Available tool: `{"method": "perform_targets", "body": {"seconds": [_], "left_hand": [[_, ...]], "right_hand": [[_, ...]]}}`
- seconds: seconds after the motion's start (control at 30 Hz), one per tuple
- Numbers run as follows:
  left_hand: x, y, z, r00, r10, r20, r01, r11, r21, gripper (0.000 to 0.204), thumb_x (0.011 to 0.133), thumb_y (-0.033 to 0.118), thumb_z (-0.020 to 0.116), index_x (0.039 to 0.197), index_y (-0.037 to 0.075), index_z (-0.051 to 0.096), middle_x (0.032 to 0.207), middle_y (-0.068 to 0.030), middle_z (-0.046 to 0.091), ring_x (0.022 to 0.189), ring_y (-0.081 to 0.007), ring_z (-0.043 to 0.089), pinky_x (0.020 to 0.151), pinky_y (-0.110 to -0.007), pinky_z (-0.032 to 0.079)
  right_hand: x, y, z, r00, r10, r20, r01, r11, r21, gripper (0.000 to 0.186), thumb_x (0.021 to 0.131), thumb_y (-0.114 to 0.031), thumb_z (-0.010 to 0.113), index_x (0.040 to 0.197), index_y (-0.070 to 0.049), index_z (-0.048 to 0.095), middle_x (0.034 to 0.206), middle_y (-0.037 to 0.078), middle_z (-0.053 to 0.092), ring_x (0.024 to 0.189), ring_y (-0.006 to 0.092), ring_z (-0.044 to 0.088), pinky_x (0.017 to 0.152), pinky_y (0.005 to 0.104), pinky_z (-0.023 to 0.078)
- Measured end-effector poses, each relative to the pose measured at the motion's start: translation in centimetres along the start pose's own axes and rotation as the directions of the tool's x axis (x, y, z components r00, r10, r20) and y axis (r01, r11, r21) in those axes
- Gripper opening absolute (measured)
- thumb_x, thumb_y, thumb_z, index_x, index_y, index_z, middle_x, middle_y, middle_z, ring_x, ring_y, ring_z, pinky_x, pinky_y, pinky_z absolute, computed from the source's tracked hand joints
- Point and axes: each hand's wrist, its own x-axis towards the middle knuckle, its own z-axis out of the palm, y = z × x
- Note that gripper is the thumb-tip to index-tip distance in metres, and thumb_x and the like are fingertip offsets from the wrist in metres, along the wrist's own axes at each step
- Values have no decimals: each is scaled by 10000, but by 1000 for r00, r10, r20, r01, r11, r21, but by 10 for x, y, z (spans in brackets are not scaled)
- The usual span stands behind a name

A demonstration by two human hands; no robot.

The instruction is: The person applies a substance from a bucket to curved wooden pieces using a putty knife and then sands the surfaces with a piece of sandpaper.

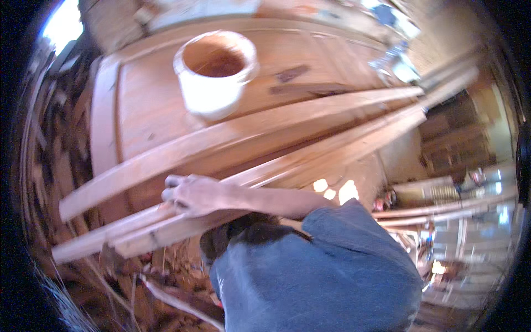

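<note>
My right arm, in a short blue sleeve, reaches leftward across several long wooden planks. My right hand [193, 195] lies over the near wooden plank [138, 218] close to its left end, its fingers bent round the edge; motion smears them. Another long wooden board [238, 130] runs beside it on the far side, with a gap between the two. A further plank [166, 231] lies against the near one, partly below my forearm. My left hand does not show.
Behind the boards, a white bucket [210, 99] stands on a wooden panel [149, 105]. A dark flat piece [291, 73] lies right of it. Scrap wood [55, 160] is piled at the left. Sticks and debris [177, 299] litter the ground below.
</note>
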Motion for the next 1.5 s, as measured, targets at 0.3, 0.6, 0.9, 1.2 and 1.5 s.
{"method": "perform_targets", "body": {"seconds": [0.3,0.6,0.9,1.2,1.5], "left_hand": [[7,0,23,988,115,99,-127,984,124,441,1022,350,524,1308,14,532,1102,-102,610,918,-175,565,792,-332,496],[45,-8,-2,856,253,450,-379,900,216,453,1034,321,542,1342,-8,495,1131,-117,597,875,-156,551,731,-295,474],[-47,51,91,877,86,473,-84,996,-24,545,1052,513,422,1199,6,559,782,-41,506,664,-78,446,490,-181,301],[-92,20,69,754,218,620,-468,841,273,466,1082,376,392,1276,-20,541,1112,-130,619,913,-198,578,776,-326,488],[-195,-28,170,-181,-229,956,-57,973,222,523,1072,361,378,1322,-88,472,895,-214,618,812,-291,637,769,-383,503]], "right_hand": [[-106,-4,-28,963,98,-252,36,877,480,214,852,-126,587,1032,-16,618,964,147,616,868,291,614,801,428,501],[-299,43,73,415,757,-504,-607,644,467,312,878,-90,680,1174,-15,615,954,147,626,776,226,627,686,350,516],[-313,75,108,284,442,-851,-695,706,136,667,876,-123,719,1477,-71,433,1189,176,588,877,284,642,699,378,541],[-351,97,173,314,779,-542,-715,570,404,531,898,-198,680,1404,-107,547,1358,164,559,1123,284,626,841,388,541],[-363,-1,15,572,694,-439,-166,621,766,443,1052,-318,508,1321,33,536,1299,158,606,1189,236,580,1000,376,471]]}}
